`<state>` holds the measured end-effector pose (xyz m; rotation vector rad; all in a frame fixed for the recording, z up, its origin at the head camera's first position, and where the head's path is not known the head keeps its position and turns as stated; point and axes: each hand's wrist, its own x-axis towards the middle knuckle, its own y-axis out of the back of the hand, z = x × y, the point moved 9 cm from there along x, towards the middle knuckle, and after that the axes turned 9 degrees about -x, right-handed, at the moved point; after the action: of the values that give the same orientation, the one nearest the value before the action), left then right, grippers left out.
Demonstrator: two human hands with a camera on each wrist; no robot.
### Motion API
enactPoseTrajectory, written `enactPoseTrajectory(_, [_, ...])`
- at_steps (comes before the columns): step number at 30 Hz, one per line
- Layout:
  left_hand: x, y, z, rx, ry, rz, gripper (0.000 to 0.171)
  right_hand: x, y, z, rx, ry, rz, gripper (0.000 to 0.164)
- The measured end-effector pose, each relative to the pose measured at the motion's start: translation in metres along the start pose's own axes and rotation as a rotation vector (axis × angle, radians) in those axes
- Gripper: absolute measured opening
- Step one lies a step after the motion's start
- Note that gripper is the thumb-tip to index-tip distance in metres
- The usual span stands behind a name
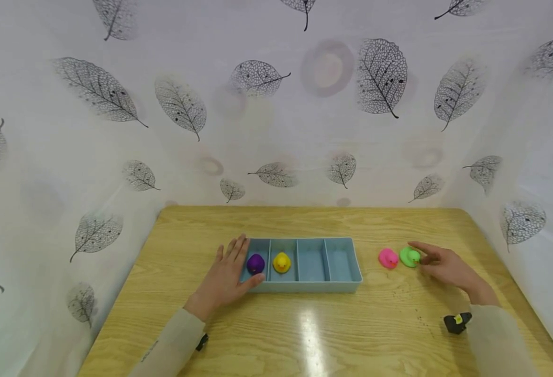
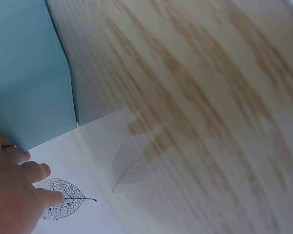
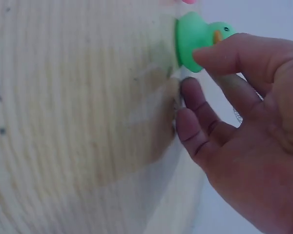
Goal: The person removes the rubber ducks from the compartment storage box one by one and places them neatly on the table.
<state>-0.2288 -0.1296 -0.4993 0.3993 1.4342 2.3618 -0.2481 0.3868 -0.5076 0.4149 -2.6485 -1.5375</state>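
At the left end of a blue-grey tray (image 1: 300, 287) with side-by-side compartments rests my left hand (image 1: 227, 275). Its fingers lie fairly straight along the end wall, and the thumb reaches over the front left corner. A purple duck (image 1: 255, 264) sits in the leftmost compartment, a yellow duck (image 1: 281, 263) in the one beside it. On the table right of the tray, my right hand (image 1: 448, 269) is at a green duck (image 1: 409, 257), thumb and index finger spread about its head side. In the right wrist view the thumb tip overlaps the duck's body; the index fingertip is hidden.
A pink duck (image 1: 388, 258) sits between the tray and the green duck. The wooden table (image 1: 352, 335) meets leaf-printed white sheeting (image 1: 286, 125) at the back and sides. A small black device (image 1: 456, 323) is by the right wrist.
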Motion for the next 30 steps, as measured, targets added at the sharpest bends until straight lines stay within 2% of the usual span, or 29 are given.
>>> enactPoseTrajectory(3, [0.0,0.001,0.001,0.001,-0.006,0.007,0.1,-0.002,0.008,-0.001,0.004,-0.012,0.014,0.066])
enactPoseTrajectory(6, [0.0,0.002,0.002,0.004,-0.008,0.012,0.1,-0.003,0.018,-0.002,0.0,-0.049,0.061,0.057])
enactPoseTrajectory(9, [-0.001,0.002,0.002,0.005,-0.006,0.01,0.1,-0.002,0.03,-0.008,-0.017,-0.057,0.162,0.049])
enactPoseTrajectory(13, [-0.001,0.0,0.0,0.002,-0.004,0.006,0.099,-0.001,0.043,-0.028,0.004,-0.025,0.283,0.045])
enactPoseTrajectory(16, [-0.001,0.0,0.0,-0.001,0.0,0.002,0.098,0.002,0.049,-0.049,0.051,0.004,0.329,0.043])
enactPoseTrajectory(23, [-0.002,0.0,0.001,-0.01,0.004,0.003,0.098,0.012,0.048,-0.107,0.113,0.115,0.366,0.038])
enactPoseTrajectory(30, [-0.001,0.0,0.001,-0.006,0.005,0.004,0.098,0.024,0.034,-0.153,0.147,0.19,0.324,0.037])
